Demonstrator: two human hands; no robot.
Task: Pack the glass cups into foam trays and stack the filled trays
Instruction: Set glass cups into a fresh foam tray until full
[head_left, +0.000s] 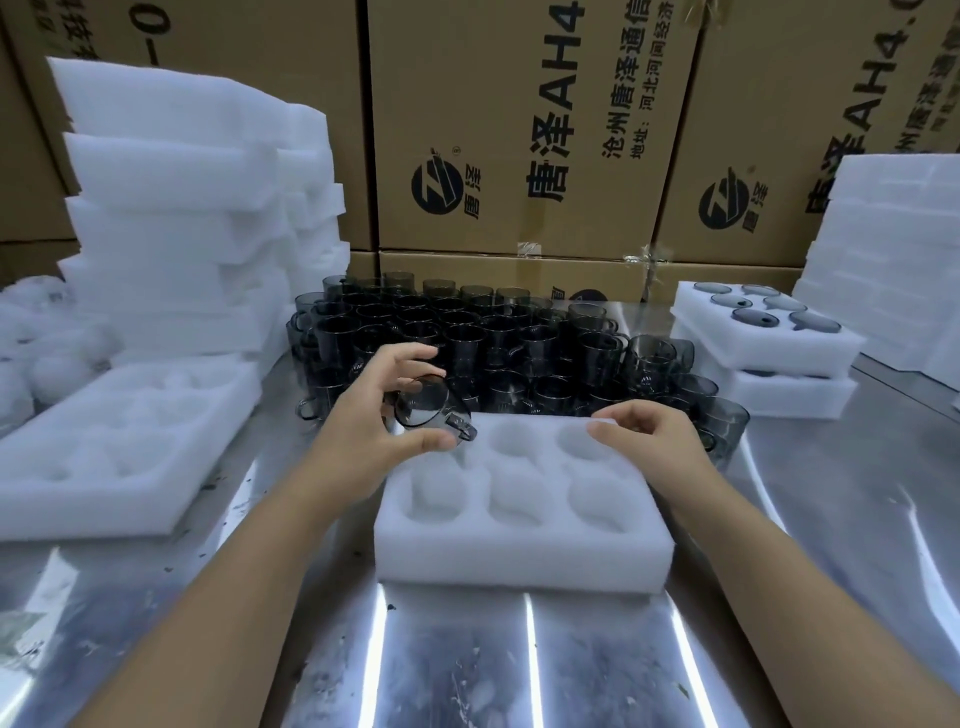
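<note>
A white foam tray (519, 551) with six empty round pockets lies on the steel table in front of me. My left hand (374, 415) grips a smoky grey glass cup (423, 408), tilted on its side with its handle toward the tray, above the tray's far left corner. My right hand (649, 431) rests on the tray's far right edge, fingers loosely curled and holding nothing. Behind the tray stands a dense crowd of several grey glass cups (519, 343). At the right, a filled foam tray (763, 327) sits on top of another tray (795, 395).
An empty foam tray (114, 457) lies at the left. Tall stacks of foam trays (182, 208) rise at the back left and back right (883, 249). Cardboard boxes (519, 130) form a wall behind. The shiny steel table (519, 665) stretches toward me.
</note>
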